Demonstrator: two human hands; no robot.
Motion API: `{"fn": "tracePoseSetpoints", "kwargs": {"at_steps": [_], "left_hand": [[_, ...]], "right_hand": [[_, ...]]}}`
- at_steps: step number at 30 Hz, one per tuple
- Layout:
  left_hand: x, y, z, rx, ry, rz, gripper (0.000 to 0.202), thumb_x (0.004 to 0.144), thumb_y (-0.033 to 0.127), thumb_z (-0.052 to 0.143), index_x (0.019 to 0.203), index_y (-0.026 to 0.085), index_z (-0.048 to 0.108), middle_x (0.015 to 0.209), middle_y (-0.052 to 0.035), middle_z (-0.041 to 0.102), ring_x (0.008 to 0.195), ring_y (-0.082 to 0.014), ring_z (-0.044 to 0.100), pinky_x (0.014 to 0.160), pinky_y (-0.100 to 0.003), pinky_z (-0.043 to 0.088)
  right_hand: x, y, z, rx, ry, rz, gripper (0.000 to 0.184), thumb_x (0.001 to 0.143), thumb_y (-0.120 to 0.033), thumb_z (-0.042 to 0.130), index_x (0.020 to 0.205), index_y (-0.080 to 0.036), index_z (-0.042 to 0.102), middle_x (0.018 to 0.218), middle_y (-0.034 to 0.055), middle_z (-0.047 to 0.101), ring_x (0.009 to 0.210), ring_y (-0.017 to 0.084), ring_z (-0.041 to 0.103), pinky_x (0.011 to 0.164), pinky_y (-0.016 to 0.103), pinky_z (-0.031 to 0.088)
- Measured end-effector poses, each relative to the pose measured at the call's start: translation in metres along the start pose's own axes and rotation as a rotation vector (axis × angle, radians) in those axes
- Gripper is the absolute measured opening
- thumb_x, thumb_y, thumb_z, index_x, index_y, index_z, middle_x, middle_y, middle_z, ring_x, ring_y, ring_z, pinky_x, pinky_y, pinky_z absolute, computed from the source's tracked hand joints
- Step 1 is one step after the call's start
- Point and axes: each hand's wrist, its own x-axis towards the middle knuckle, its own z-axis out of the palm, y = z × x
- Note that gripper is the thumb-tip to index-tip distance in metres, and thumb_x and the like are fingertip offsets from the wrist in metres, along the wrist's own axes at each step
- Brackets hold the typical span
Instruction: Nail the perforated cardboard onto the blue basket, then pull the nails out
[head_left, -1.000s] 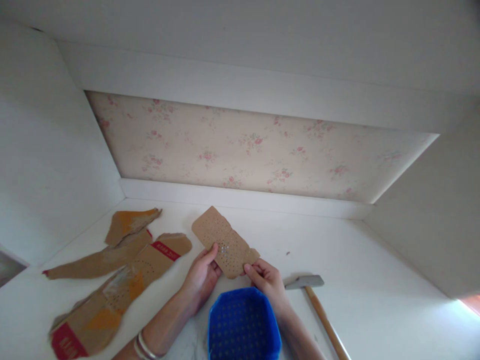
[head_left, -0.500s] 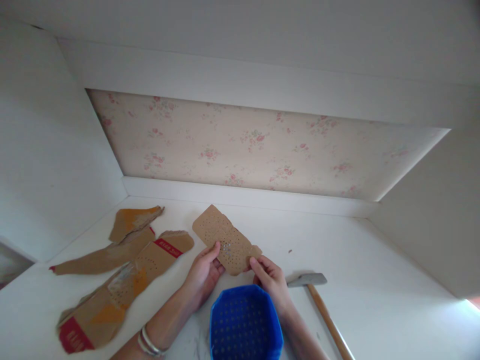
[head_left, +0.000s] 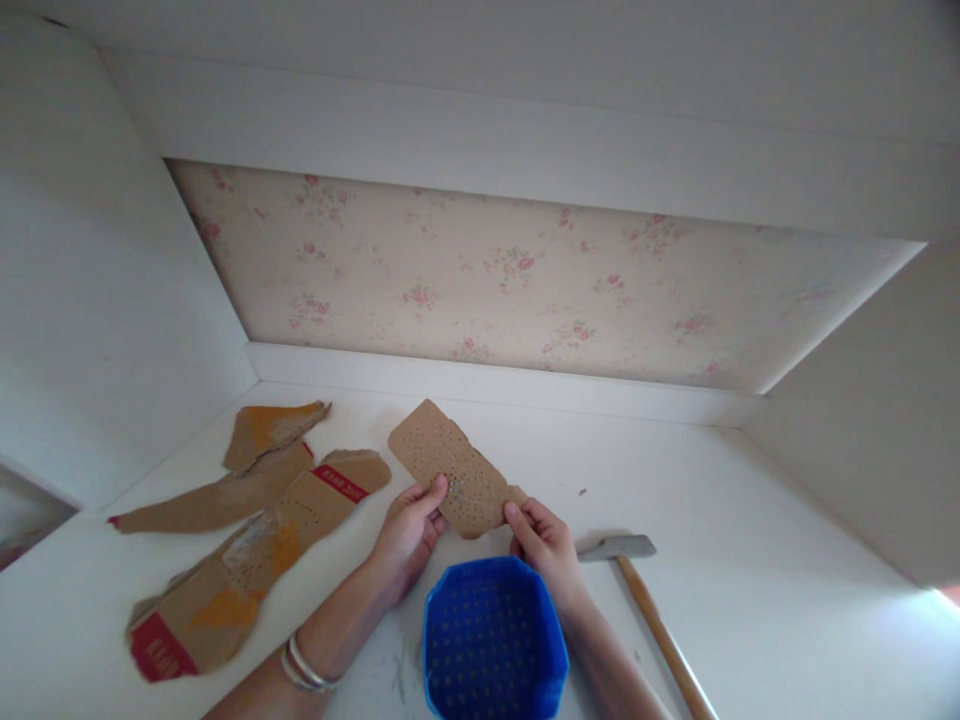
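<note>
A brown piece of cardboard (head_left: 450, 455) dotted with many small holes is held up between my two hands. My left hand (head_left: 411, 535) pinches its lower left edge, thumb on top. At the right end, my right hand (head_left: 544, 540) grips a small corner flap between thumb and fingers. Just below the cardboard and between my forearms stands a blue plastic basket (head_left: 491, 635) with a perforated bottom. Close to my right hand lies a hammer (head_left: 649, 610) with a grey metal head and a wooden handle.
Torn cardboard pieces (head_left: 259, 555) with red and orange patches lie on the left of the white surface (head_left: 750, 560). A small brown scrap (head_left: 582, 492) is beyond the hammer. White side walls and a floral back panel (head_left: 465, 275) enclose the space.
The small flap at the cardboard's right end sits at a slightly different angle under my right fingers. The whole view has shifted slightly; both hands keep their hold.
</note>
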Motion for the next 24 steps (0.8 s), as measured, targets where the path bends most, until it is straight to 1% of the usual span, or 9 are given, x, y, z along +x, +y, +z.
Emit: {"fn": "tracePoseSetpoints", "kwargs": {"at_steps": [5,10,16,19,24], "left_hand": [[-0.0027,0.0002,0.0030,0.021,0.015,0.054,0.014,0.089,0.012,0.063,0.101,0.010,0.070,0.110,-0.0152,0.074,0.110,-0.0272,0.068,0.100,-0.041,0.052],[-0.0051,0.0011,0.0073,0.044,-0.003,0.037,0.015,0.091,0.016,0.061,0.102,0.010,0.070,0.111,-0.0159,0.074,0.113,-0.0273,0.066,0.101,-0.041,0.051],[-0.0037,-0.0008,0.0044,0.042,-0.035,0.022,0.017,0.089,0.018,0.065,0.104,0.011,0.070,0.113,-0.0152,0.073,0.114,-0.0276,0.065,0.102,-0.041,0.050],[-0.0034,-0.0014,0.0038,0.057,-0.050,-0.004,0.017,0.090,0.018,0.064,0.104,0.011,0.070,0.114,-0.0152,0.073,0.114,-0.0268,0.065,0.102,-0.040,0.050],[-0.0011,-0.0019,0.0027,0.062,-0.080,0.013,0.020,0.092,0.020,0.061,0.107,0.012,0.069,0.118,-0.0141,0.072,0.115,-0.0254,0.065,0.103,-0.038,0.049]], "right_hand": [[0.0001,-0.0019,0.0013,0.010,-0.006,0.003,0.048,0.079,-0.065,0.065,0.075,-0.017,0.062,0.041,-0.0089,0.046,0.036,0.007,0.032,0.038,0.023,0.018],[0.0005,-0.0021,0.0004,0.031,0.010,0.011,0.046,0.081,-0.064,0.063,0.074,-0.018,0.062,0.039,-0.0081,0.049,0.034,0.007,0.033,0.038,0.023,0.018],[-0.0011,-0.0019,-0.0002,0.045,0.012,-0.001,0.044,0.083,-0.062,0.062,0.074,-0.019,0.060,0.038,-0.0085,0.048,0.034,0.007,0.033,0.038,0.023,0.019],[-0.0021,-0.0020,0.0001,0.053,0.020,-0.015,0.043,0.084,-0.060,0.062,0.073,-0.019,0.058,0.039,-0.0086,0.048,0.034,0.007,0.034,0.038,0.022,0.020],[-0.0031,-0.0020,0.0003,0.062,0.026,-0.041,0.042,0.086,-0.059,0.060,0.071,-0.021,0.054,0.041,-0.0088,0.048,0.036,0.007,0.036,0.039,0.022,0.023]]}}
